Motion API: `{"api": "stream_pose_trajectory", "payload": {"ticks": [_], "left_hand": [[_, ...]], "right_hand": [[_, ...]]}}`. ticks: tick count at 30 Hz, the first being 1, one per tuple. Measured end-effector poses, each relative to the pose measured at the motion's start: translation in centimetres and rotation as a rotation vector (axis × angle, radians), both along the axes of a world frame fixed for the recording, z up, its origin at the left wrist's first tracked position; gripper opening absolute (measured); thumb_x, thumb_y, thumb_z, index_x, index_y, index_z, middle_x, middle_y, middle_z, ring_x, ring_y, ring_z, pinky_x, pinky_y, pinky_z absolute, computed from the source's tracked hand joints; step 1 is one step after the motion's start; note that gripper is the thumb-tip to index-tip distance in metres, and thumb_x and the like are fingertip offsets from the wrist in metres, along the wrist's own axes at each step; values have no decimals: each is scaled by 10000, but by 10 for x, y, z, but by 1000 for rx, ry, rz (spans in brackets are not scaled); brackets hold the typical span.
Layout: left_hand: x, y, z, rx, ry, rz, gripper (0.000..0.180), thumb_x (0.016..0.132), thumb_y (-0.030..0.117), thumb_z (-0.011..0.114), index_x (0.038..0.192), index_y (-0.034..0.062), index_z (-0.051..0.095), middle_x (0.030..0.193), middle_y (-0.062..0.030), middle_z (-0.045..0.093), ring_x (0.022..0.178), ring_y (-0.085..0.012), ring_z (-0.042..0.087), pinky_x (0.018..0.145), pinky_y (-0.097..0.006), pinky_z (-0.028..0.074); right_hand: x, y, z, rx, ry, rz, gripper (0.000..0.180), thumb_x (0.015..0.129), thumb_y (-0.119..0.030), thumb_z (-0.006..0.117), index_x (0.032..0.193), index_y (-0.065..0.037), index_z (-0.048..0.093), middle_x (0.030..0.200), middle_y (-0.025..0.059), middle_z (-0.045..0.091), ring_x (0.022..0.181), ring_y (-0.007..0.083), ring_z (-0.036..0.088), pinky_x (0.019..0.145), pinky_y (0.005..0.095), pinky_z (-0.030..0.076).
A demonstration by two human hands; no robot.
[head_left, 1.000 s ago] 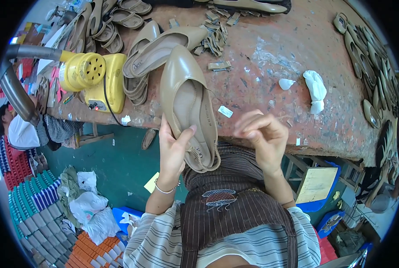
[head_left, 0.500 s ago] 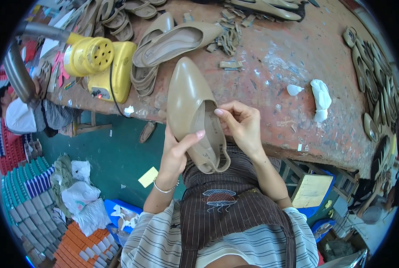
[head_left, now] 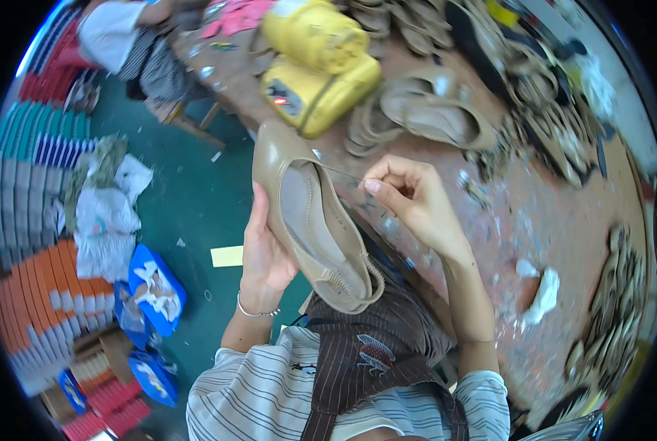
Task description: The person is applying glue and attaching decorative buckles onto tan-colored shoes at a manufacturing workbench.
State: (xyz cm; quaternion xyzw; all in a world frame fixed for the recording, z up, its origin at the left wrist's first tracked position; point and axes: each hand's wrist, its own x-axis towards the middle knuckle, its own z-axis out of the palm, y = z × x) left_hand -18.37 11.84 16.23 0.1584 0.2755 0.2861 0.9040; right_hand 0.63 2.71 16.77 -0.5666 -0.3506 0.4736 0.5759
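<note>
My left hand [head_left: 264, 253] is closed around the outer side of a beige pointed slingback shoe [head_left: 275, 158], its toe tilted up and away from me. The shoe's pale insole faces up, and the strap curves around at the heel end. Apart from the shoe, my right hand [head_left: 414, 206] has thumb and forefinger pinched together on a thin dark thread [head_left: 339, 172]. That thread runs taut from the shoe's top edge near the vamp to my fingertips.
A yellow machine [head_left: 317, 81] stands at the bench edge beyond the shoe. Beige shoes [head_left: 431, 110] lie beside it, and more are piled at the right [head_left: 608, 301]. A white crumpled wrap [head_left: 541, 295] rests on the bench [head_left: 490, 242]. Another person [head_left: 115, 33] sits at far left.
The view has swung, moving the bench rightward. My right hand has pulled away from the shoe's opening, and a thread now stretches between them. My left hand still holds the shoe, which has turned.
</note>
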Motion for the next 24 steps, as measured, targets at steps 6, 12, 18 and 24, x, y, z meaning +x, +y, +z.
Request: {"api": "stream_pose_trajectory", "payload": {"ticks": [6, 12, 18, 24], "left_hand": [[-14, 43, -6, 72, 17, 295, 605, 937, 547, 448, 1286, 55, 469, 1213, -128, 560, 1075, -259, 574, 937, -431, 485], [-5, 75, -29, 180, 117, 445, 583, 942, 530, 456, 1302, 71, 446, 1207, -91, 553, 1100, -215, 546, 937, -389, 478], [-2, 94, -27, 126, 130, 463, 591, 938, 534, 458, 1310, 75, 438, 1212, -92, 552, 1102, -220, 549, 945, -399, 474], [-10, 114, -7, 163, 61, 415, 531, 951, 480, 480, 1297, 78, 454, 1204, -101, 565, 1101, -238, 555, 937, -420, 476]], "right_hand": [[-50, 69, 7, 78, -15, 173, 76, 872, -7, 556, 799, 2, 579, 597, -45, 503, 552, 6, 391, 480, 219, 290], [-61, 95, 4, 70, -194, 85, 91, 858, -12, 573, 768, 3, 564, 491, -30, 430, 483, 14, 346, 436, 240, 268], [-61, 105, -2, 40, -233, 59, 82, 852, -10, 583, 771, 2, 573, 499, -33, 441, 485, 14, 346, 434, 240, 270], [-30, 147, 21, 31, -383, 65, 94, 859, -62, 588, 804, 10, 613, 503, -47, 438, 483, 21, 345, 442, 240, 264]]}}
